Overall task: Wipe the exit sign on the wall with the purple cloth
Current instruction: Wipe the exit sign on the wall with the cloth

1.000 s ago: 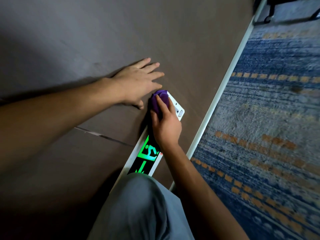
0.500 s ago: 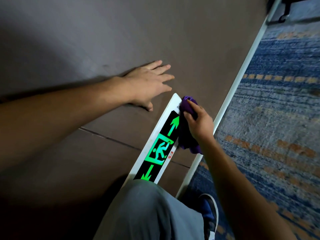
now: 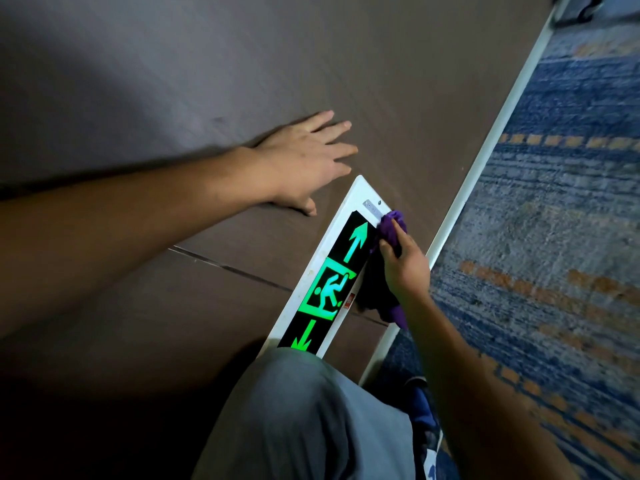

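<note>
The left hand (image 3: 304, 161) lies flat on the brown wall (image 3: 173, 81), fingers spread and holding nothing, just above the top end of the exit sign (image 3: 332, 275). It looks like a brace, and from where I stand it should stay there, since it steadies the crouch without covering any of the sign.

The sign is set low on the wall, a long white frame with a black panel, green arrows and a running figure glowing in the middle. Its lower end is hidden behind the person's knee (image 3: 311, 410).

The right hand (image 3: 403, 268) is closed around the purple cloth (image 3: 391, 230), bunched in the fingers and pressed to the sign's right edge near the top corner, with a loose tail hanging below the wrist. I'd say the frame edge is being worked now. A good stroke would keep the cloth flat against the rim and run it down the whole side, then take the panel face.

Room is tight on that side: the white baseboard (image 3: 485, 161) runs just beside the sign, with the blue carpet (image 3: 554, 237) beyond, so the knuckles have little clearance. The knee would need to shift before the bottom end can be reached.
</note>
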### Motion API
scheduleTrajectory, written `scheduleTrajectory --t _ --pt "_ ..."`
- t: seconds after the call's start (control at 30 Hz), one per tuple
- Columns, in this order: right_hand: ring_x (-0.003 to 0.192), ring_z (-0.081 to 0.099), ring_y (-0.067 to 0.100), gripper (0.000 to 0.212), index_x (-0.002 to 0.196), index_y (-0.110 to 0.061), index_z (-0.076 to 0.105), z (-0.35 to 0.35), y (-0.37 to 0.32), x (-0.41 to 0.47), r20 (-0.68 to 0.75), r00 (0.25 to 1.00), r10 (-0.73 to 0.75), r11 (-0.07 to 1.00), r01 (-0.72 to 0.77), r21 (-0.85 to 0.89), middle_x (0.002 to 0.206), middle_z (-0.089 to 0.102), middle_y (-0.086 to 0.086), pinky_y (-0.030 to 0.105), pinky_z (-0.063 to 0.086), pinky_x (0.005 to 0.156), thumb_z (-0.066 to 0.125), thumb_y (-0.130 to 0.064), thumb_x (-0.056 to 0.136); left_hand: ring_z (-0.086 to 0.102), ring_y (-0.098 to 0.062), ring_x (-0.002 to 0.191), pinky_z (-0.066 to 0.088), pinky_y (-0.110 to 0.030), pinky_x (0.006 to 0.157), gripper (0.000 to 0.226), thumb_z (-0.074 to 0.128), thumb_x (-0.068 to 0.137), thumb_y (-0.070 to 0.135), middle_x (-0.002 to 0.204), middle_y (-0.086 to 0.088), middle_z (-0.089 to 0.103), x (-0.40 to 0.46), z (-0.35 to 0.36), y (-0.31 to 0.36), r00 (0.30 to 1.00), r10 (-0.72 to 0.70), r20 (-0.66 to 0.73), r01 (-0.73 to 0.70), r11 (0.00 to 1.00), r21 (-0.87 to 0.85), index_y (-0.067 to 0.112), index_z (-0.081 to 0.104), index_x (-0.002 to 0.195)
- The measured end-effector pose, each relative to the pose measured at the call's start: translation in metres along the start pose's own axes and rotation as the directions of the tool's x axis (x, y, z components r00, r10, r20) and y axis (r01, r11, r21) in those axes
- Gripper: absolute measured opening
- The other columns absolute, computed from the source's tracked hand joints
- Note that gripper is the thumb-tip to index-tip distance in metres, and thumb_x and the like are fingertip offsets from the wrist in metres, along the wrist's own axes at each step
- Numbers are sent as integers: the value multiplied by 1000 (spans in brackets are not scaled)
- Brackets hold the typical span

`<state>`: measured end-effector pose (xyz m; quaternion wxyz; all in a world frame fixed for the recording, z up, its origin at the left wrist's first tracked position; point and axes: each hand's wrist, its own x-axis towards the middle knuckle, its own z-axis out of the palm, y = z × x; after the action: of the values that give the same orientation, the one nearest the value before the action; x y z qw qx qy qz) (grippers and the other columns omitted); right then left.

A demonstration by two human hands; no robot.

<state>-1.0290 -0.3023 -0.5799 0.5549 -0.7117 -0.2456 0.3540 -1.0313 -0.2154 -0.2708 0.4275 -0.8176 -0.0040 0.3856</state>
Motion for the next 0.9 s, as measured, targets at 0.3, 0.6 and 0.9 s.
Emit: scheduleTrajectory --t 0.3,0.6,0.9 --pt "115 65 30 54 157 -37 37 19 21 -42 56 998 0 997 4 -72 148 57 4 32 53 78 52 -37 105 2 -33 160 -2 -51 127 91 65 83 68 171 -3 20 0 2 5 1000 -12 22 11 1000 22 22 39 157" --pt "103 68 30 52 152 -41 43 -14 2 4 -75 997 25 999 -27 -22 134 67 7 32 50 77 56 -42 101 2 -33 160 -1 -48 128 95 66 84 68 171 -5 20 -11 8 7 1000 -29 9 28 999 24 17 36 158" --pt "104 67 37 55 157 -37 36 -13 16 -3 178 983 37 978 1 -208 132 66 15 40 54 83 52 -40 104 12 -34 159 6 -53 128 92 62 83 72 168 -6 29 -14 20 9 995 6 -96 1 997 76 16 43 154"
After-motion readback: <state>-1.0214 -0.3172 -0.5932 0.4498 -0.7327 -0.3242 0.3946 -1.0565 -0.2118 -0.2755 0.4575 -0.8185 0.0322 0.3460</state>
